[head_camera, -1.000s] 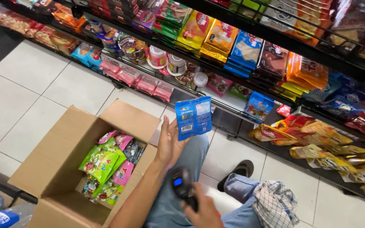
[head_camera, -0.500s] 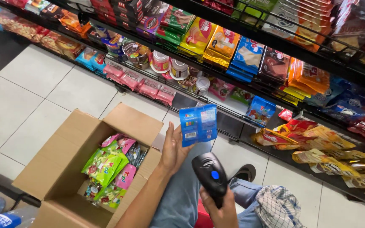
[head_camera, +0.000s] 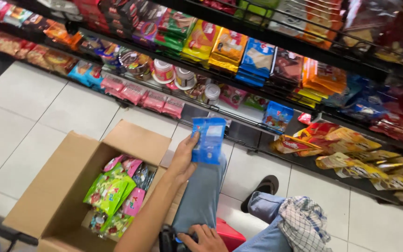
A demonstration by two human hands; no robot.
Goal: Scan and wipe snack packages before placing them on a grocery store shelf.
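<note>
My left hand [head_camera: 183, 158] holds a blue snack packet [head_camera: 208, 140] upright above my knee, in front of the low shelf. My right hand [head_camera: 206, 238] is down at the bottom edge, closed around a black handheld scanner [head_camera: 171, 239] that is mostly hidden beside my thigh. An open cardboard box [head_camera: 61, 186] sits on the floor to my left, filled with green, pink and dark snack packets [head_camera: 113, 191].
Store shelves [head_camera: 239, 51] run across the top, packed with colourful snack bags, cups and packets. Orange and yellow bags [head_camera: 350, 149] lie on the bottom shelf at right. A checked cloth [head_camera: 304, 224] rests on my knee, a black shoe [head_camera: 262, 189] on the white tiles.
My right hand has dropped with the scanner from in front of the packet down to the bottom edge. The left hand still holds the blue packet, now turned slightly.
</note>
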